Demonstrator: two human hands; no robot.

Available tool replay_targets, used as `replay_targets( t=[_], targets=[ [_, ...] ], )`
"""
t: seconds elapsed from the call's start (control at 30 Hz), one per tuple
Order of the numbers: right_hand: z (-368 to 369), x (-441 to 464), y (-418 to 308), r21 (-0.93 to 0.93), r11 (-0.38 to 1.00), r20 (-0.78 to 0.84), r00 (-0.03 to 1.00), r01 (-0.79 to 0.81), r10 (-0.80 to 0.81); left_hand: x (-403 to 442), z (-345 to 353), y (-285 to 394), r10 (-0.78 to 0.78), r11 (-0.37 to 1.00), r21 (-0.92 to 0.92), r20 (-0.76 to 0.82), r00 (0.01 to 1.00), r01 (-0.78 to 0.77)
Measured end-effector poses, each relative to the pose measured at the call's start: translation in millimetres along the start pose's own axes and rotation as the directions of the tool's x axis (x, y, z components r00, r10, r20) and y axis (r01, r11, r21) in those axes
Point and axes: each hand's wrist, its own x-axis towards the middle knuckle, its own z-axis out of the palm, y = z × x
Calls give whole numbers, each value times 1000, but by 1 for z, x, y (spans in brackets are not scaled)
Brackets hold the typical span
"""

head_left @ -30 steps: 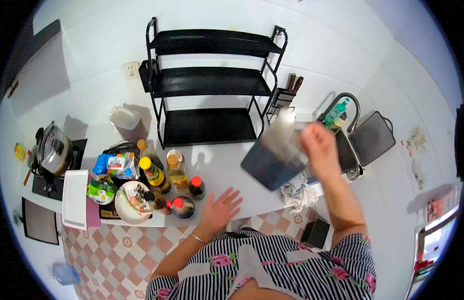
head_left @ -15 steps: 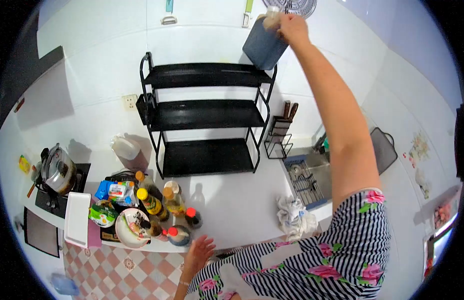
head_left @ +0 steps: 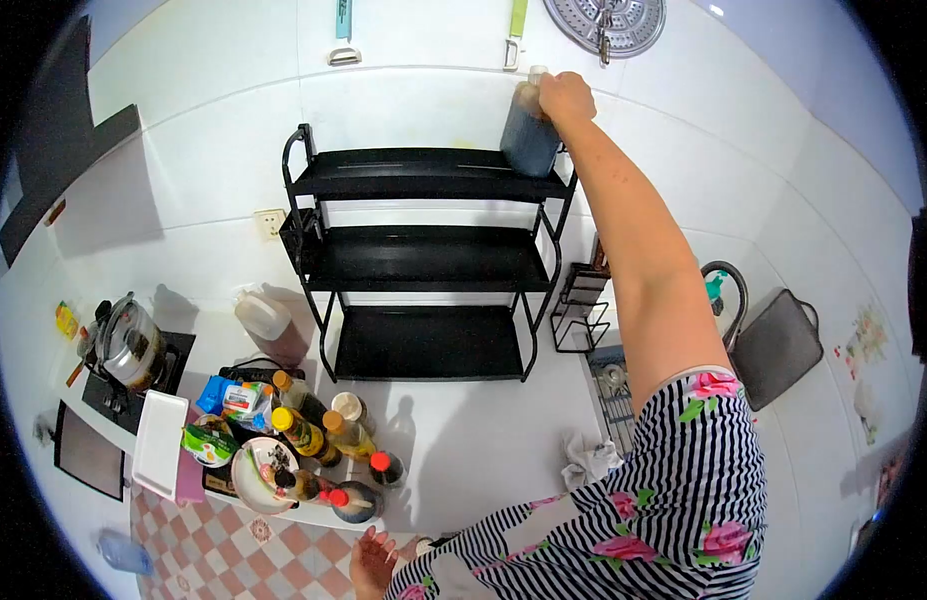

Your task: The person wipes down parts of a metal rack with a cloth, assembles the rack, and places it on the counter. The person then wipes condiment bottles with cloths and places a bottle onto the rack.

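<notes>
At the top of the view, my right hand (head_left: 567, 98) is closed round the neck or handle of a plastic jug (head_left: 530, 138) of dark liquid. The jug stands upright at the right end of the top tier of the black three-tier shelf rack (head_left: 423, 187); whether it bears its full weight there I cannot tell. Low in the view, my left hand (head_left: 372, 562) is empty, its fingers apart and slightly bent. It is beside the counter's front edge, below a red-capped bottle (head_left: 355, 503) of dark sauce.
Left of the rack stand another jug (head_left: 266, 322), several sauce bottles (head_left: 349, 437), a bowl (head_left: 253, 490) and packets. A pot (head_left: 130, 350) sits on the stove. To the right are a knife holder (head_left: 581, 312), a crumpled cloth (head_left: 587, 460) and a dark board (head_left: 778, 345).
My right hand has brought the jug down and slightly left, from above the rack's right end onto or against its top tier. My left hand has moved lower and left.
</notes>
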Motion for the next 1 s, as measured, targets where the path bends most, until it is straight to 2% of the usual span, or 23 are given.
replay_targets(
  t=[0.07,0.17,0.27,0.37,0.47,0.63,0.73,0.8,0.83,0.9,1.0],
  targets=[
    [2,1,3,-35,999,8,1000,-1,1,4,0,1,7,1000,-21,-86,996,-9],
    [3,0,4,-89,996,28,1000,-6,8,2,21,6,24,1000,-2,-80,996,-25],
    [3,-7,3,-132,991,43,999,-1,6,5,35,7,37,995,99,-116,993,-25],
    [1,-14,-2,-144,989,40,999,29,-23,12,31,5,-1,993,116,-235,972,30],
    [9,-9,4,-168,984,-5,999,50,-52,15,35,1,50,999,29,-205,978,-45],
    [4,-17,0,-268,957,-11,993,112,-119,16,47,10,30,999,-19,-178,984,-34],
    [0,-22,-8,-310,948,13,997,74,-73,16,36,6,29,999,-34,-176,984,-35],
    [10,-10,1,-294,951,-21,994,98,-109,12,44,7,29,999,-27,-195,980,-35],
    [9,-11,0,-401,900,67,985,173,-159,11,50,11,34,999,-21,-202,979,-39],
    [20,5,11,-408,883,32,971,231,-239,7,55,14,47,999,6,-232,971,-47],
    [2,-18,-9,-428,886,100,983,181,-153,8,48,12,43,999,-15,-202,978,-47]
  ],
)
